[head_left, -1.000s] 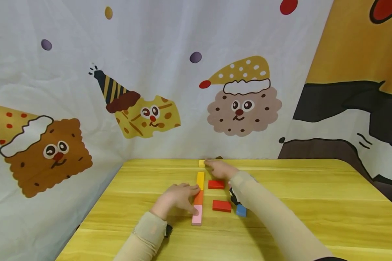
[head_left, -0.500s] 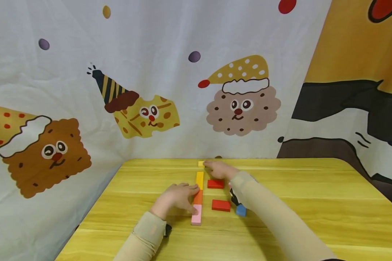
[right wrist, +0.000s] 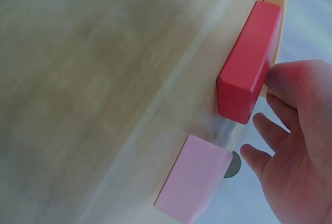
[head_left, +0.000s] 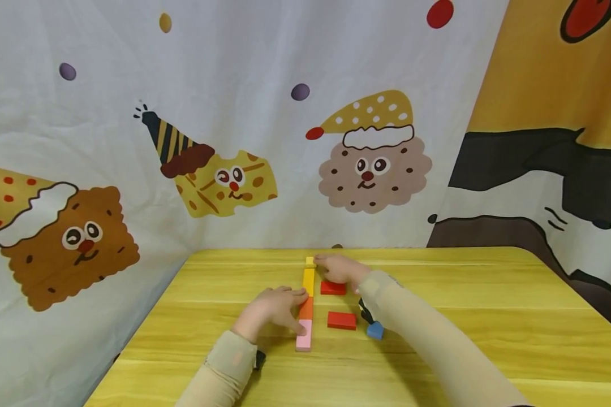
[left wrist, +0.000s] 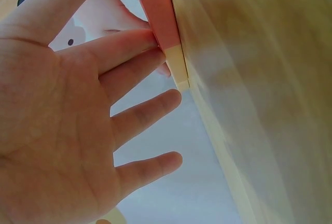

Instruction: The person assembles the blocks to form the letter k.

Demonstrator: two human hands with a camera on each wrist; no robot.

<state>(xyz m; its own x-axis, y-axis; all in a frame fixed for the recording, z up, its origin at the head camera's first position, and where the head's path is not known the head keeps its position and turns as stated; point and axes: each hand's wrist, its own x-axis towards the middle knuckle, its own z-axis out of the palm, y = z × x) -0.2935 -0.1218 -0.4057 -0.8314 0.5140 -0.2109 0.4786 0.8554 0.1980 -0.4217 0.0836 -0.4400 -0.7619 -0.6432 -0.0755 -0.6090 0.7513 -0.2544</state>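
Ahead, right arm (head_left: 427,333) outstretched, left fingers (left wrist: 148,112) splayed

A pink block (head_left: 304,341), orange block (head_left: 307,310), amber block (head_left: 309,278) and small yellow block (head_left: 310,262) are lined up straight, near to far, on a table (head_left: 489,316).

At seven o'clock, a creased beige fabric left sleeve (head_left: 211,384) ends in a looser, paler beige left cuff (head_left: 231,359), with a small, blocky black fitting (head_left: 259,360) at its three o'clock. Between four and five o'clock, a smoother beige fabric right sleeve (head_left: 438,339) meets a matching right cuff (head_left: 379,289), a black-and-white piece (head_left: 365,311) showing at its seven o'clock. Both hands (head_left: 275,311) are bare.
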